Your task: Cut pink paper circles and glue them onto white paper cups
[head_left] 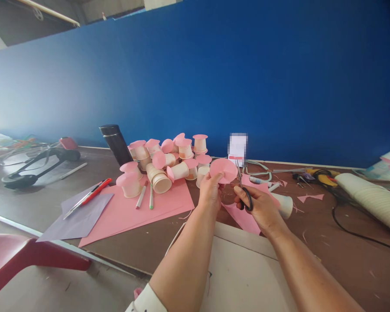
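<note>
Pinched in my left hand (212,190) is a round pink paper disc (225,168), raised above the table. My right hand (256,206) grips black-handled scissors (243,190), their blades pointing up beside the disc's right edge. Whether the blades touch the paper I cannot tell. Behind my left hand stand and lie several paper cups (184,149) capped with pink paper discs. A short nested stack of bare cups (160,180) lies on its side among them. Pink paper offcuts (243,216) lie beneath my hands.
Pink sheets (143,221) and purple paper (81,219) lie left, with a red utility knife (95,193) on top. Two markers (151,197) rest nearby. A black flask (115,143) leans by the cups. To the right are a long cup stack (367,195) and a black cable (347,234).
</note>
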`<act>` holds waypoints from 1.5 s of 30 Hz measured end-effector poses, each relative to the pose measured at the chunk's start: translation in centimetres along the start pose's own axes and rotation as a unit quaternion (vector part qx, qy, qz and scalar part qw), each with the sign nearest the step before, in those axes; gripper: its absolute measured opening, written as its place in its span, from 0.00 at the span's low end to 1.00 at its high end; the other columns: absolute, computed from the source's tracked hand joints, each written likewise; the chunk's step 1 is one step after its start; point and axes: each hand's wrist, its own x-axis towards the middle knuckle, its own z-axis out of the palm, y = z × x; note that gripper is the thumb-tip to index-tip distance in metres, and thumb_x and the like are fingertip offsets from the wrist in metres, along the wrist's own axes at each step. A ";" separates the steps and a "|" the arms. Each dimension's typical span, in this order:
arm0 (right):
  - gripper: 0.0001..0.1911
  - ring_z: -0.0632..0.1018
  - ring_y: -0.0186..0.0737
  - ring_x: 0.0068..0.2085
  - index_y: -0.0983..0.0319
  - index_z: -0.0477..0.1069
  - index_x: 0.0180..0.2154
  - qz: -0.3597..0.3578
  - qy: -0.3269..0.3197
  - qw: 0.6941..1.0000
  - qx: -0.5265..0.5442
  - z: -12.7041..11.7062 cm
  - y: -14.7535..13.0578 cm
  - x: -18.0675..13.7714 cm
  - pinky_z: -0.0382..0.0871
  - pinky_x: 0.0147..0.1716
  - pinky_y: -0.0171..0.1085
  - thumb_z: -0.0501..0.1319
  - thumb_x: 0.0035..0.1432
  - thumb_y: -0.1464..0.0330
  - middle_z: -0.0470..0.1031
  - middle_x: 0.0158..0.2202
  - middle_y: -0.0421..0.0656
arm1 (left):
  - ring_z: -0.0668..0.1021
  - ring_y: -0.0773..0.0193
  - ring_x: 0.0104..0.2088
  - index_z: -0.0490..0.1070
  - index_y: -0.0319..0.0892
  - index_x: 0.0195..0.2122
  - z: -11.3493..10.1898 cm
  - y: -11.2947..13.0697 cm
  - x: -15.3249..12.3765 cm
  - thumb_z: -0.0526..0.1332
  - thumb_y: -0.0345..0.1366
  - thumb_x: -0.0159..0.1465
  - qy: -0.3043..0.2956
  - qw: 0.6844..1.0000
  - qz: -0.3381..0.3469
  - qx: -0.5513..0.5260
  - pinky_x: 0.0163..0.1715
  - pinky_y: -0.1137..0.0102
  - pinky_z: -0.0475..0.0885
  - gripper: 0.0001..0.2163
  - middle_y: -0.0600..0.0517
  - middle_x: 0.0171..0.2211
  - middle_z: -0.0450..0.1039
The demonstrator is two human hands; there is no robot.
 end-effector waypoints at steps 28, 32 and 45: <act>0.29 0.72 0.37 0.27 0.60 0.80 0.41 -0.016 -0.009 1.000 -0.011 0.1 -0.3 -0.3 0.65 0.27 0.35 0.65 0.49 0.44 0.73 0.24 0.41 | 0.73 0.72 0.26 0.72 0.40 0.33 0.2 0.2 -0.3 0.70 0.32 0.47 -0.001 0.999 0.017 0.036 0.28 0.75 0.64 0.12 0.54 0.28 0.74; 0.28 0.71 0.35 0.28 0.61 0.80 0.40 -0.017 -0.012 1.000 -0.010 0.0 -0.2 -0.2 0.66 0.29 0.35 0.65 0.50 0.44 0.73 0.24 0.41 | 0.74 0.72 0.28 0.72 0.40 0.33 0.3 0.3 -0.4 0.71 0.32 0.46 -0.001 0.999 0.019 0.028 0.30 0.75 0.65 0.13 0.53 0.30 0.75; 0.29 0.71 0.36 0.28 0.60 0.79 0.46 -0.023 -0.026 0.999 -0.002 -0.1 0.3 0.0 0.67 0.30 0.35 0.65 0.51 0.45 0.72 0.25 0.41 | 0.73 0.74 0.26 0.72 0.40 0.32 0.3 0.3 -0.4 0.70 0.31 0.47 0.006 1.000 0.020 0.022 0.30 0.75 0.65 0.12 0.54 0.30 0.74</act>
